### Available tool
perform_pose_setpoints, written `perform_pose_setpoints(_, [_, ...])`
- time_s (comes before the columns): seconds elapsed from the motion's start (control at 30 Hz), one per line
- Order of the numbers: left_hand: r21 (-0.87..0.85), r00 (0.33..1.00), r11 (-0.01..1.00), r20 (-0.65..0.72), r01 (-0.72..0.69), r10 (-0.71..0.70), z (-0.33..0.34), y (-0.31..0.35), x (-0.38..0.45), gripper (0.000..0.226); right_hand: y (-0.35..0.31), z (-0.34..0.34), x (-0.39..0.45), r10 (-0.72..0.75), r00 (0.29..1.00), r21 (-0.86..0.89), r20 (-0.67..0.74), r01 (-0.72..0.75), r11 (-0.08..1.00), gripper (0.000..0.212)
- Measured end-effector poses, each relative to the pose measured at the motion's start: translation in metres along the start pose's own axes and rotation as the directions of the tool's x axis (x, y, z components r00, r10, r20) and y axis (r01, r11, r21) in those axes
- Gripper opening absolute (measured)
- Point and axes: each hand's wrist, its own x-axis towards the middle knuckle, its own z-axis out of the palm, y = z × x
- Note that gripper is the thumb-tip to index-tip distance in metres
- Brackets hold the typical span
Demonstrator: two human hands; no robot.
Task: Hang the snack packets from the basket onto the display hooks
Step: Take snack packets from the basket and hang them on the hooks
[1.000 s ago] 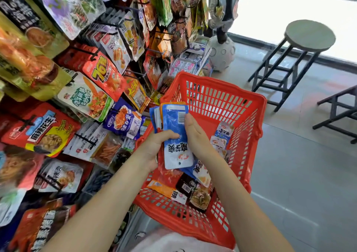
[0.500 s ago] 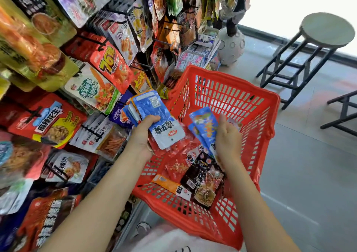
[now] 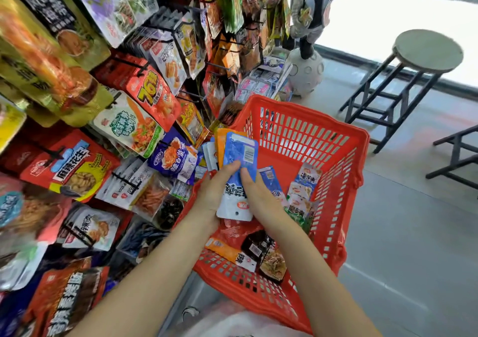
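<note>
A red plastic basket (image 3: 336, 155) stands in front of me with several snack packets on its floor. Over its left side my left hand (image 3: 214, 192) grips a fanned stack of packets, a blue-and-white packet (image 3: 239, 155) on top and an orange one behind it. My right hand (image 3: 261, 197) holds the same stack from the right, thumb pressed on the blue packet's face. A second blue packet (image 3: 271, 184) shows just right of that hand. The display hooks (image 3: 129, 63) on the left carry hanging packets.
The rack of hanging snack packets fills the whole left side, close to the basket's left wall. A round stool (image 3: 426, 52) and a dark frame (image 3: 455, 155) stand on the grey floor at the right. A white ball-shaped figurine base (image 3: 305, 70) sits beyond the basket.
My right hand, which was holding a blue packet over the basket's middle, has come back left to the stack. Both hands now hold the stack together.
</note>
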Motion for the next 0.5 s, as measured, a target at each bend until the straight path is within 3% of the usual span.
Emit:
perform_pose_setpoints(0.1, [0.088,0.998,0.995,0.056,-0.042,0.037,0.000,0.007,-0.006,0.024,0.000,-0.005,-0.006,-0.045,0.997,0.080,0.066,0.040,0.996,0.045])
perform_pose_setpoints(0.27, [0.220,0.990,0.968,0.089,-0.123,0.106,0.004,0.007,-0.007,0.018,-0.006,-0.022,-0.009,-0.094,0.995,0.077,0.029,0.091,0.993,0.039])
perform_pose_setpoints(0.37, [0.098,0.987,0.982,0.013,-0.163,0.163,0.010,0.008,-0.008,0.018,-0.008,-0.026,-0.010,-0.123,0.991,0.013,0.051,0.123,0.992,0.052])
perform_pose_setpoints(0.47, [-0.067,0.993,0.991,-0.031,-0.116,0.114,0.020,0.009,-0.009,0.033,-0.012,-0.026,-0.005,-0.140,0.979,-0.099,0.150,0.156,0.983,0.068])
perform_pose_setpoints(0.5, [-0.106,0.995,0.990,-0.063,-0.089,0.083,0.023,0.010,-0.009,0.029,-0.013,-0.026,-0.002,-0.148,0.976,-0.117,0.160,0.168,0.979,0.070])
